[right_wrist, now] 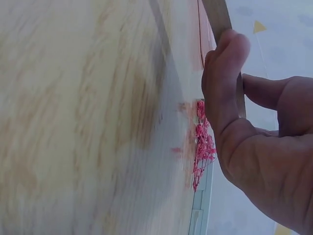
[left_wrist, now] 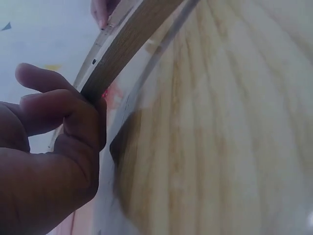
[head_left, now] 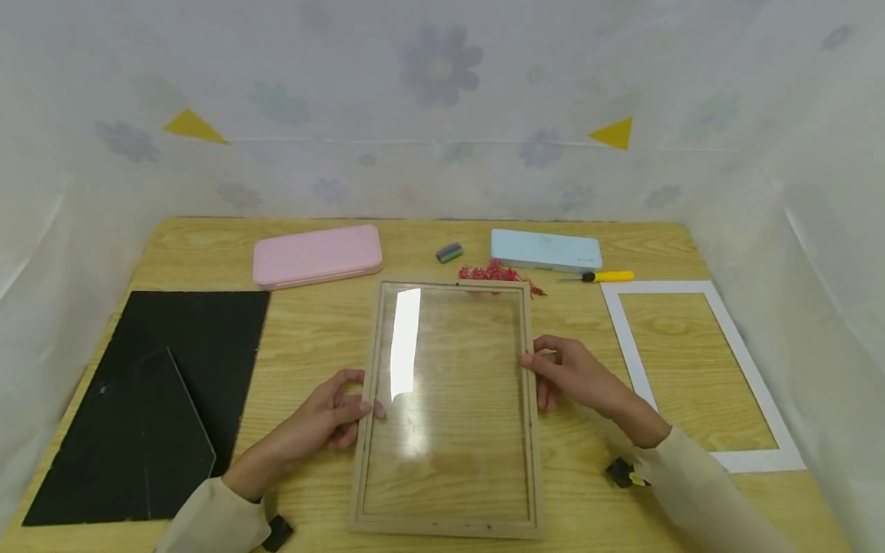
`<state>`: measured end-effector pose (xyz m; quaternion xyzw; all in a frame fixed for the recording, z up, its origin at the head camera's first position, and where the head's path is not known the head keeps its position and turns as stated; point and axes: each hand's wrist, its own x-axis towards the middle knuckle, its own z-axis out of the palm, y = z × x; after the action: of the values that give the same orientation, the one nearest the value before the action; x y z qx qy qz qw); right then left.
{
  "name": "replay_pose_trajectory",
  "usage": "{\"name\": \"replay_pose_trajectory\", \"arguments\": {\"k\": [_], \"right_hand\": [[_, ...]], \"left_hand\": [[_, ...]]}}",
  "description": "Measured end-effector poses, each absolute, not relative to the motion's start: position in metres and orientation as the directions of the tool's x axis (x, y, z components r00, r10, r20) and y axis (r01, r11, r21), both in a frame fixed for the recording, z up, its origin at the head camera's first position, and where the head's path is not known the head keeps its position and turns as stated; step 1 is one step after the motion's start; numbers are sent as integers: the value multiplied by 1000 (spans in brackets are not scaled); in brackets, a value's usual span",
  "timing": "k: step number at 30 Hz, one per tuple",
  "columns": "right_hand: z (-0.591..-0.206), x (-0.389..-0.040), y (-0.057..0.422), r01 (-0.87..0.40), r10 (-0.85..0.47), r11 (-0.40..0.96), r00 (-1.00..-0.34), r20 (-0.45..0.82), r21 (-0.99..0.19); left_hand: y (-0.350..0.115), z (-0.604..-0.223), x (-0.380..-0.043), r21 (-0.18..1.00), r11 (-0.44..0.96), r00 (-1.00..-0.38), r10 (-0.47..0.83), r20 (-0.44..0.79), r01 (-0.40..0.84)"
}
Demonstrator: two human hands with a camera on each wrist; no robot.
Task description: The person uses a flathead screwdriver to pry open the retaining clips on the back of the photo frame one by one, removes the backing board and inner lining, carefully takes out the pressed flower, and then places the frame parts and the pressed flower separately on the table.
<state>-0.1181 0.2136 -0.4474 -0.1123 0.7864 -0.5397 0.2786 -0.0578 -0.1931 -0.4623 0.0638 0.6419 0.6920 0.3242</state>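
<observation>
Both hands hold a light wooden picture frame (head_left: pixel 535 461) with a clear pane (head_left: pixel 456 384) in it, raised above the table. My left hand (head_left: pixel 321 418) pinches its left side, thumb on the upper face and fingers beneath; one fingertip shows through the pane. On the right side, my right hand (head_left: pixel 574 372) pinches the wood between thumb and fingers. In the left wrist view the frame's edge (left_wrist: pixel 132 41) runs past the left fingers. The right wrist view has the right hand (right_wrist: pixel 254 142) around the wooden edge (right_wrist: pixel 218 17). A bright reflection lies on the pane.
On the table (head_left: pixel 304 330) are a black backing board (head_left: pixel 200 330) with a stand at left and a white mat border (head_left: pixel 750 461) at right. Behind lie a pink case (head_left: pixel 318 257), small dark roll (head_left: pixel 449 253), blue case (head_left: pixel 546 249), red dried flowers (head_left: pixel 494 271) and yellow-handled screwdriver (head_left: pixel 611 276).
</observation>
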Motion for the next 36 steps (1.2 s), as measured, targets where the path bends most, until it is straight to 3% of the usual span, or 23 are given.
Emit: {"name": "replay_pose_trajectory", "arguments": {"k": [15, 24, 28, 36], "right_hand": [[-450, -114, 215, 134, -519, 401, -782, -346, -906], [-451, -110, 214, 116, -522, 408, -784, -335, -906], [-453, -109, 214, 122, -519, 410, -783, -341, -904], [-458, -108, 213, 130, -534, 371, -780, -326, -920]], "left_hand": [[-197, -471, -54, 878, -191, -702, 682, -203, -439], [-196, -472, -50, 883, -209, -696, 699, -166, -421], [-196, -473, -49, 900, -219, -718, 683, -134, -377], [-193, -475, -50, 967, -204, -821, 572, -9, -152]]}}
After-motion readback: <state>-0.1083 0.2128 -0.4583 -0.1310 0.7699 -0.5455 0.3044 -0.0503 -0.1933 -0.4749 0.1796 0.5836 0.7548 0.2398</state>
